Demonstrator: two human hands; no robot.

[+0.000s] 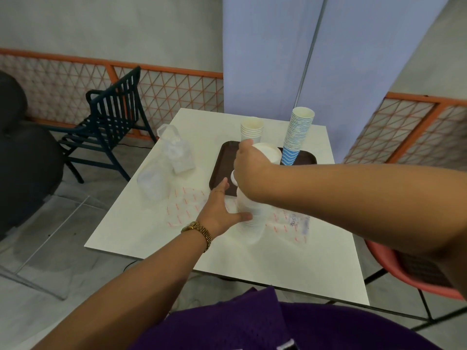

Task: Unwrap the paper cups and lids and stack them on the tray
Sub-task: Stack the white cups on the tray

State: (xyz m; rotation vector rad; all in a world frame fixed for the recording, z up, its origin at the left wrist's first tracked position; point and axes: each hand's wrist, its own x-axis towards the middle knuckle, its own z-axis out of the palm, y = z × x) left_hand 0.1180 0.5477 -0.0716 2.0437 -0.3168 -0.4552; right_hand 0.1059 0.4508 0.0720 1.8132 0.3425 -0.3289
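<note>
- Standing by the square white table [252, 261], I can see a person in a purple mesh top [252, 324] reaching over it with both bare arms.
- The right hand [250, 170] is curled around the top of a stack of white plastic lids [252, 215], which rises from the table just in front of the tray. The top end, about level with the tray's near edge, is wrapped by the fingers, so that's a firm grip on the lids.
- The left hand [222, 208], gold watch [199, 232] on its wrist, is pressed flat against the left side of the lower stack, thumb stretched across the front, fingers straight and pointing toward the tray. Looks more like steadying than grabbing.
- Under and around the base of the stack lies a clear plastic wrapper with red print [187, 208], spread out on the table on both sides. Can't tell if any of it is still wrapped around the lids.
- The dark brown rectangular tray [219, 170] sits at the far middle of the table. On its right end stands a tall stack of blue-and-white striped paper cups [297, 137], leaning a little.
- A short stack of plain cream paper cups [252, 128] stands just beyond the tray's far edge; whether it touches the tray, I can't say.
- To the left of the tray there's a pile of crumpled clear plastic bags [166, 162].
- Dark slatted chair [111, 117] off past the far left corner, a coral-red chair [404, 271] tucked at the right side.
</note>
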